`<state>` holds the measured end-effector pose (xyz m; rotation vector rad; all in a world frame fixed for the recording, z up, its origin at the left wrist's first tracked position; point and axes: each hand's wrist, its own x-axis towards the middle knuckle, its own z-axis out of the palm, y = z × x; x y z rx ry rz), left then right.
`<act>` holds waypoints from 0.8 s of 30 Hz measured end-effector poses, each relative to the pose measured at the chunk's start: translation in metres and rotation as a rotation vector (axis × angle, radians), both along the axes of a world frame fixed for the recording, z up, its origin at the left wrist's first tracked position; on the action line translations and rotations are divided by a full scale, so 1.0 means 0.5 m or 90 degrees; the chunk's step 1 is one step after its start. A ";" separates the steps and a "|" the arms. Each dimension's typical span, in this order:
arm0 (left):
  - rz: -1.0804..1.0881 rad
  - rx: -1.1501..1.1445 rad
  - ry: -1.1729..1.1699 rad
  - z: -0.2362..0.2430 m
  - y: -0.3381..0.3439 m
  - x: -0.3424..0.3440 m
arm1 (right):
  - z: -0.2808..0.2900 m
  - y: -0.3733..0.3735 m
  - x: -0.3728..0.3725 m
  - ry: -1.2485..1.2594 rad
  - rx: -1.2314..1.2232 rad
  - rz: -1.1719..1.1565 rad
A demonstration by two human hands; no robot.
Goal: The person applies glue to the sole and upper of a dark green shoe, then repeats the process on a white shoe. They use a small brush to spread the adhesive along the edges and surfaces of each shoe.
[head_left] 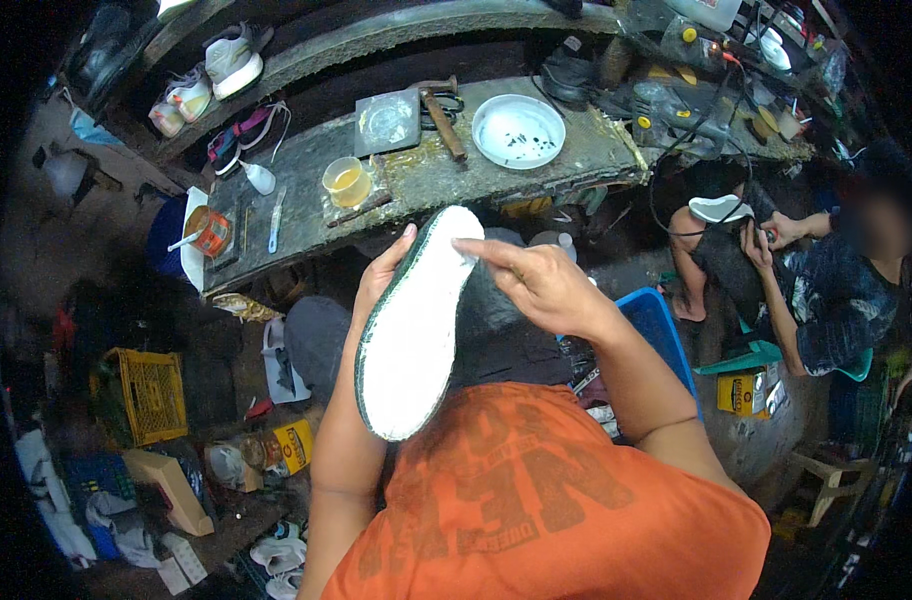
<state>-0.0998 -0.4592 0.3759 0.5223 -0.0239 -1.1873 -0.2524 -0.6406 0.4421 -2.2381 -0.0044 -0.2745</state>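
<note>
Bench [306, 215] beyond, lettered shirt [586, 505] below, left fingers [388, 258] clasp a sole [411, 340], right fingers [511, 262] half-curled, index touching it.

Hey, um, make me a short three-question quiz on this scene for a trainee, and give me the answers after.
1. Multiple choice: which hand has its index finger extended over the white sole? A) left B) right C) neither
2. True or false: the hammer lies between the grey square plate and the round white basin.
3. Fill in the blank: the contents of the clear cup on the bench look ____ in colour.

Key:
1. B, the right hand; the left hand holds the sole by its edge.
2. True.
3. Yellow.
</note>
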 end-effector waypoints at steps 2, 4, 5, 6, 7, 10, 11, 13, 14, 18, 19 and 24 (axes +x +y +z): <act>0.003 0.031 0.017 -0.002 -0.003 0.004 | -0.016 -0.002 0.016 -0.080 -0.005 -0.029; -0.001 0.039 0.028 0.000 -0.005 0.004 | -0.029 -0.012 0.023 0.034 -0.016 -0.007; -0.011 0.030 0.030 0.003 -0.005 0.002 | -0.034 -0.019 0.020 0.107 -0.013 0.010; -0.021 0.019 0.030 0.007 -0.007 0.002 | -0.041 -0.020 0.024 0.046 0.021 -0.027; 0.001 0.041 0.013 0.011 -0.011 0.002 | -0.049 -0.019 0.028 -0.048 0.058 -0.056; 0.029 0.091 0.011 0.023 -0.010 -0.005 | -0.060 -0.021 0.030 -0.145 0.078 -0.055; 0.004 0.096 0.039 0.025 -0.006 -0.003 | -0.061 -0.021 0.027 -0.141 0.067 -0.052; -0.043 0.012 0.068 0.026 0.005 0.002 | -0.059 -0.032 0.020 -0.046 0.127 -0.052; -0.059 -0.062 0.064 0.022 0.017 0.000 | -0.058 -0.039 0.017 -0.038 0.219 -0.081; -0.026 -0.289 0.028 -0.012 0.110 -0.020 | -0.063 -0.080 0.011 -0.040 0.295 -0.132; -0.012 -0.313 0.021 -0.024 0.131 -0.025 | -0.069 -0.086 0.013 -0.039 0.271 -0.155; 0.023 -0.377 0.014 -0.077 0.190 -0.046 | -0.116 -0.084 0.036 -0.042 0.378 -0.106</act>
